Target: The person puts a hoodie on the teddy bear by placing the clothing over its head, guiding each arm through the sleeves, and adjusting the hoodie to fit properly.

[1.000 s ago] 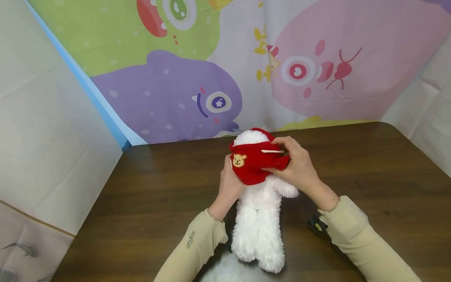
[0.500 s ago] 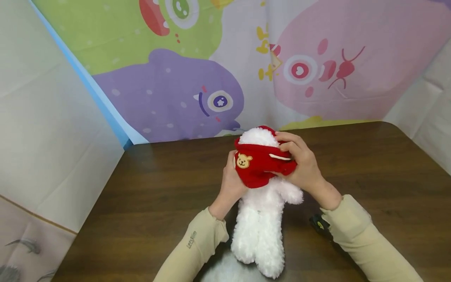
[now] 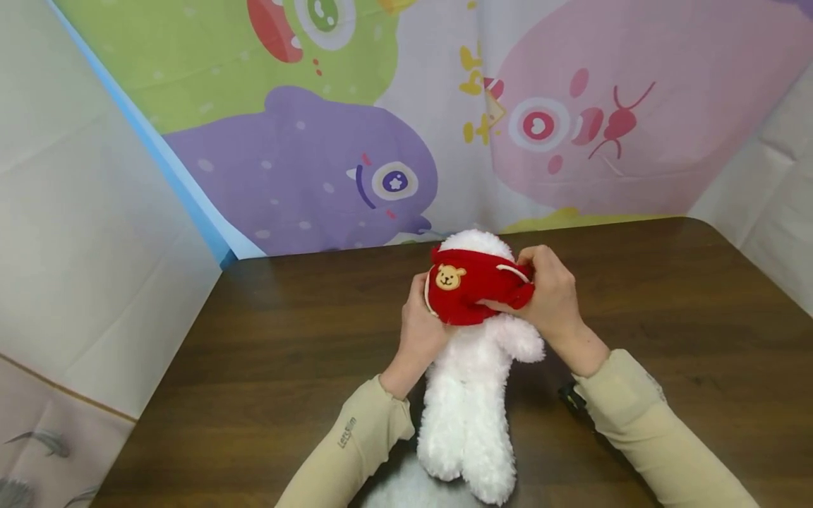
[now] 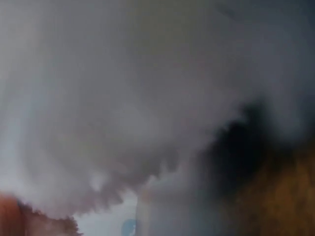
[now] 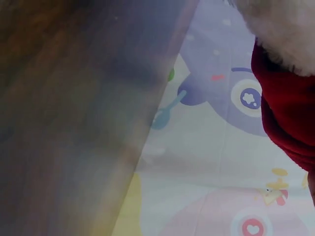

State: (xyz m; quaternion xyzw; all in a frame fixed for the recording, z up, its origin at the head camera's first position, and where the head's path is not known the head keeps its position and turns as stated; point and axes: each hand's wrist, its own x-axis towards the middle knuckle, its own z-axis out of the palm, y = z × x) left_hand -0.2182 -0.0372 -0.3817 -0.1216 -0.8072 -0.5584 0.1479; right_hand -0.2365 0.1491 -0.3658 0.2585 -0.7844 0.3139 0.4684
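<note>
A white fluffy plush toy lies on its back or front along the table, legs toward me. A red doll garment with a bear patch and white cords is wrapped around its head, whose white crown shows above the red edge. My left hand grips the garment's left side, thumb up beside the patch. My right hand holds its right side, some fingers hidden behind the cloth. The right wrist view shows the red garment below white fur; blurred white plush fills most of the left wrist view.
The dark wooden table reaches back to a cartoon-print curtain. A pale grey fuzzy thing lies at the front edge below the plush legs. A small black device sits under the right cuff.
The garment's rear edge, seen behind the crown earlier, has dropped from sight, and more white crown shows. My right fingers have moved from the upper edge to the garment's right side.
</note>
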